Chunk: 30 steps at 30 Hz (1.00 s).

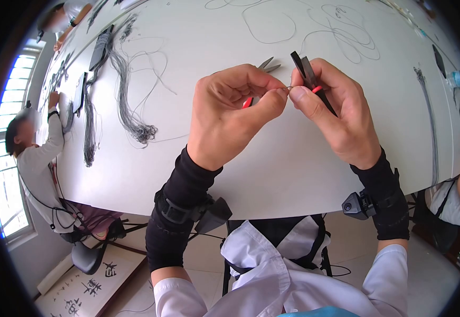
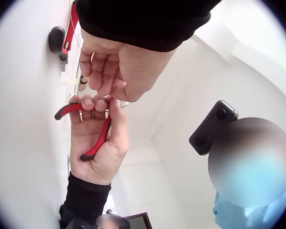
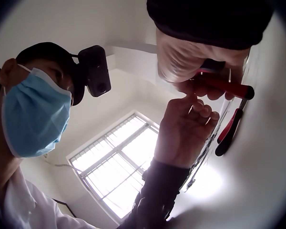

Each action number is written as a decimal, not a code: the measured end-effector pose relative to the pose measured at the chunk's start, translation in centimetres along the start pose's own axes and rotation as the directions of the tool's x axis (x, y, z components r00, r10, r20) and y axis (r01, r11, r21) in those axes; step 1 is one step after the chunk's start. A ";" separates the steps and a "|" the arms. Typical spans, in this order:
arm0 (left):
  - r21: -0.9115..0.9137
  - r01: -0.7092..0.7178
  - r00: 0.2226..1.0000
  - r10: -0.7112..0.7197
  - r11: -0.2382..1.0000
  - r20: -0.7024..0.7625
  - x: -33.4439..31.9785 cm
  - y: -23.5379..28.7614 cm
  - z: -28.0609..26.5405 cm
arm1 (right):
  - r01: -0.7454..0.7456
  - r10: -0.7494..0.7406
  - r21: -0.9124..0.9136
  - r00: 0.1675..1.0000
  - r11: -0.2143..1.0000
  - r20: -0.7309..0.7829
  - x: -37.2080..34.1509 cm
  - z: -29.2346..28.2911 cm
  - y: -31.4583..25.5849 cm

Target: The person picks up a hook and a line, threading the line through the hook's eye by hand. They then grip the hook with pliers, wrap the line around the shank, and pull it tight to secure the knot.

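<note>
My left hand (image 1: pixel 235 113) pinches a thin, short strand (image 1: pixel 289 88) between thumb and forefinger. Facing it, my right hand (image 1: pixel 340 113) meets the same strand with its thumb and fingertip. That right hand also holds pliers (image 1: pixel 308 71), black jaws pointing up and away; their red and black handles (image 2: pixel 101 138) stand spread against the palm in the left wrist view. Behind the left hand lies a second tool with pointed metal blades (image 1: pixel 270 65) apart on the table; its red and black handle (image 3: pixel 230 131) shows in the right wrist view. What the strand is, I cannot tell.
The white table (image 1: pixel 272 174) carries a bundle of grey strands (image 1: pixel 124 100) on the left and loose loops of line (image 1: pixel 340 37) at the back. Another long bundle (image 1: pixel 429 127) lies on the right. Other people sit at the left (image 1: pixel 45 153) and right sides.
</note>
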<state>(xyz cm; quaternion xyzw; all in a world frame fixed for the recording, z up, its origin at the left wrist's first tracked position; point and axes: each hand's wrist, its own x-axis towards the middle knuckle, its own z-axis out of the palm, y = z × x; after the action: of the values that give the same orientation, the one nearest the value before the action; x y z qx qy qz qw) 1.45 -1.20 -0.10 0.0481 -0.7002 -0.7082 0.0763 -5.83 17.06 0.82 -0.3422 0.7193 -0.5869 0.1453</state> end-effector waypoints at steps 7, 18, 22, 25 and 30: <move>-0.201 0.062 0.990 -0.035 0.978 0.136 0.4 -0.4 -0.7 | 0.053 -0.054 -0.040 0.998 0.998 -0.023 0.0 0.0 0.1; -0.037 -0.029 0.998 0.031 0.999 0.055 -0.1 0.4 -0.4 | 0.000 0.000 -0.026 1.000 1.000 -0.018 -0.1 0.0 -0.1; 0.208 -0.325 0.946 0.321 0.923 0.054 0.0 -0.5 -0.2 | -0.074 0.075 0.120 0.997 0.990 -0.004 -0.1 0.2 0.1; 0.375 -0.460 0.880 0.469 0.805 0.071 0.1 -0.8 -0.3 | -0.103 0.104 0.195 0.995 0.975 0.008 -0.1 0.3 0.2; 0.614 -0.531 0.782 0.616 0.584 0.091 -0.3 -0.6 0.2 | -0.132 0.129 0.234 0.991 0.963 0.028 0.0 0.3 0.2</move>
<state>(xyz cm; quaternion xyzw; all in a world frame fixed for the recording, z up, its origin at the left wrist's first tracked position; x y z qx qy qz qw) 1.71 -0.89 -0.67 -0.1125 -0.8599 -0.3753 0.3271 -5.70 16.79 0.56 -0.2779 0.6649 -0.6549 0.2275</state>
